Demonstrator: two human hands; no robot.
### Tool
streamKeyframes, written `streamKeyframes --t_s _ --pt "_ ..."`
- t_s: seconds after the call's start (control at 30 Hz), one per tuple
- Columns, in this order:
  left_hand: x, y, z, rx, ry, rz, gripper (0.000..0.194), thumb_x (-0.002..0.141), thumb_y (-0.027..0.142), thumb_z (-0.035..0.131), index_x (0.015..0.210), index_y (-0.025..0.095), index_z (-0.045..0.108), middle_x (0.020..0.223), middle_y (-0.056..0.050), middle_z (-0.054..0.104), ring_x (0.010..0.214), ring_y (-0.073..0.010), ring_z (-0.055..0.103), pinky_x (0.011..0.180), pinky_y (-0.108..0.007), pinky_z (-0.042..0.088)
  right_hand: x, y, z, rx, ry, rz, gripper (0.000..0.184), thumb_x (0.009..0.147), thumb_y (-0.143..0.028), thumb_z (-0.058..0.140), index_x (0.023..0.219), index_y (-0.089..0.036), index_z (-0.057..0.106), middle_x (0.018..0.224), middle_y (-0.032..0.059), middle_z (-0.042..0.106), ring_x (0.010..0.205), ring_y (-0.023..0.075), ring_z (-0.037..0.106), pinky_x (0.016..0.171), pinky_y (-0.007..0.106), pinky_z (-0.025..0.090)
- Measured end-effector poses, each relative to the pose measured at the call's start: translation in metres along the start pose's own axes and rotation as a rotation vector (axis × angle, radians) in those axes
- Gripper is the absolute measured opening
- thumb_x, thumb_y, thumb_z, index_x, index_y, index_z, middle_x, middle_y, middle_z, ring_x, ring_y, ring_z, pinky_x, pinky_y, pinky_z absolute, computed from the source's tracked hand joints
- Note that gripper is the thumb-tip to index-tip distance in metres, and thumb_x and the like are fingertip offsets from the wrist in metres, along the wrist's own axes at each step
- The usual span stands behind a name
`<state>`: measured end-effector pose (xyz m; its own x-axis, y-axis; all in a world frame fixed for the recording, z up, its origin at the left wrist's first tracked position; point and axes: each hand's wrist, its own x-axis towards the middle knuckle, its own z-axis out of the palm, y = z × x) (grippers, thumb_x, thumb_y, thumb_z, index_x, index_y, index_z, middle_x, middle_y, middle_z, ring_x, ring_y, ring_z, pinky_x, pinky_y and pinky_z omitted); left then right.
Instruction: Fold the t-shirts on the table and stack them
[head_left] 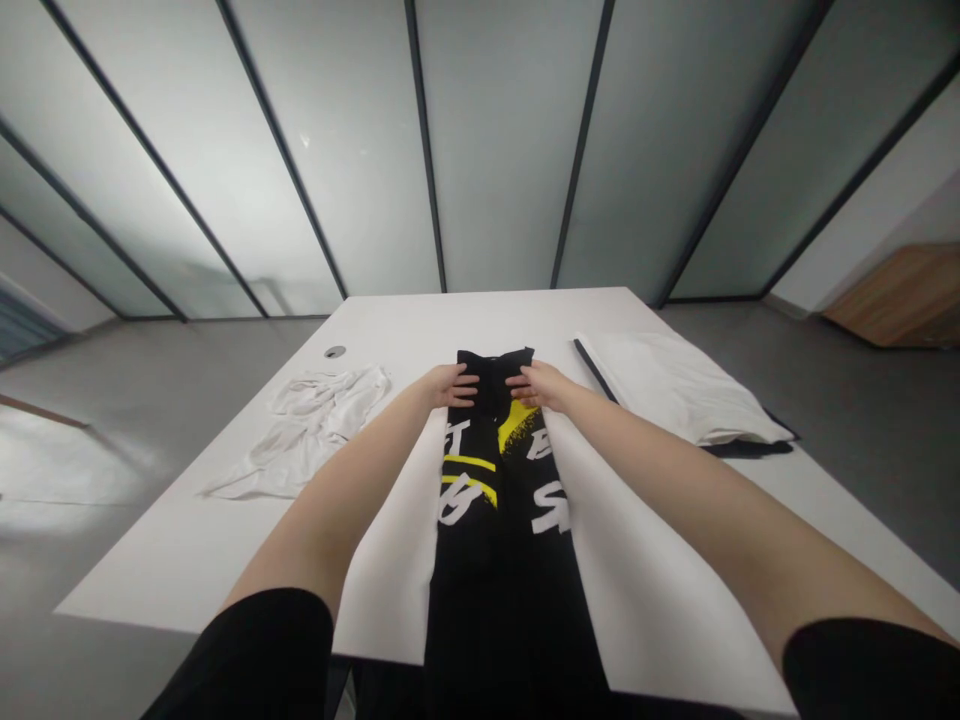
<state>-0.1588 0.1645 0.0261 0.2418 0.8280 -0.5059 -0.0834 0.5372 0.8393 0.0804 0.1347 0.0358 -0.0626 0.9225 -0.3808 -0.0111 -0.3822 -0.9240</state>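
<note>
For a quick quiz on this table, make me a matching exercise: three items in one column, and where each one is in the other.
Items:
1. Black printed garment
2. Crumpled white cloth
3. Folded white cloth

Places:
A. Right side of the table
B. Under the left hand and right hand
C. Left side of the table

Pairs: 1-B; 2-C; 3-A

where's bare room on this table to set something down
Bare table runs between the crumpled white cloth and the black shirt, and more between it and the folded white cloth. Crowded mid-table, where the left hand and right hand rest on the shirt.
</note>
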Motion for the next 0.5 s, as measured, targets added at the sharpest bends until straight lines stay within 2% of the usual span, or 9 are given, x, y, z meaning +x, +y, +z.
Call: streamKeyframes --t_s 0.13,0.23,0.3,0.33,0.4,0.43,0.5 --pt "0.003 0.042 0.012 0.0 0.079 0.283 0.025 0.1 0.039 0.063 0.121 0.025 0.066 0.15 -0.016 0.065 0.141 -0.0321 0.059 0.105 -0.051 0.055 0.016 -0.035 0.009 0.016 0.066 -0.242 0.02 0.097 -0.019 0.061 0.115 -0.027 0.067 0.113 0.0025 0.078 0.086 0.0138 0.069 0.065 0.02 0.053" --pt "-0.005 0.068 0.016 -0.119 0.064 0.528 0.023 0.103 0.037 0.057 0.118 0.024 0.068 0.142 -0.013 0.071 0.138 -0.0272 0.061 0.11 -0.048 0.051 0.019 -0.055 0.005 0.056 0.06 -0.512 0.025 0.094 -0.021 0.056 0.112 -0.024 0.074 0.115 0.0022 0.078 0.103 0.018 0.068 0.078 0.025 0.055" --pt "-0.016 0.073 0.016 -0.214 0.034 0.634 0.032 0.105 0.046 0.052 0.112 0.021 0.07 0.128 -0.012 0.076 0.129 -0.0263 0.066 0.106 -0.044 0.054 0.016 -0.058 -0.003 0.136 0.005 -0.584 0.029 0.099 -0.03 0.051 0.108 -0.021 0.077 0.114 0.0047 0.079 0.108 0.0219 0.068 0.084 0.03 0.057" --pt "-0.022 0.071 0.015 -0.25 0.032 0.651 0.039 0.105 0.052 0.05 0.109 0.019 0.07 0.119 -0.012 0.078 0.122 -0.0261 0.069 0.102 -0.042 0.056 0.013 -0.055 -0.008 0.183 -0.023 -0.57 0.035 0.102 -0.037 0.047 0.106 -0.02 0.078 0.112 0.0068 0.079 0.108 0.0239 0.069 0.085 0.033 0.058" --pt "-0.036 0.054 0.015 -0.286 0.067 0.599 0.048 0.104 0.059 0.049 0.1 0.016 0.07 0.101 -0.012 0.077 0.104 -0.025 0.073 0.092 -0.039 0.061 0.002 -0.041 -0.017 0.261 -0.048 -0.473 0.049 0.105 -0.05 0.041 0.102 -0.018 0.079 0.103 0.0115 0.08 0.103 0.0273 0.071 0.083 0.036 0.059" --pt "-0.042 0.041 0.015 -0.294 0.106 0.54 0.044 0.103 0.056 0.053 0.096 0.016 0.069 0.093 -0.011 0.075 0.096 -0.0234 0.073 0.087 -0.037 0.062 -0.005 -0.03 -0.02 0.29 -0.031 -0.4 0.049 0.105 -0.053 0.044 0.099 -0.017 0.078 0.097 0.0126 0.08 0.098 0.0278 0.072 0.079 0.036 0.06" --pt "-0.055 0.007 0.018 -0.277 0.144 0.376 0.023 0.098 0.039 0.065 0.093 0.017 0.067 0.088 -0.008 0.072 0.087 -0.0202 0.072 0.08 -0.034 0.064 -0.022 -0.002 -0.023 0.316 0.027 -0.247 0.031 0.101 -0.045 0.06 0.095 -0.018 0.076 0.089 0.0105 0.078 0.086 0.024 0.072 0.069 0.03 0.06"
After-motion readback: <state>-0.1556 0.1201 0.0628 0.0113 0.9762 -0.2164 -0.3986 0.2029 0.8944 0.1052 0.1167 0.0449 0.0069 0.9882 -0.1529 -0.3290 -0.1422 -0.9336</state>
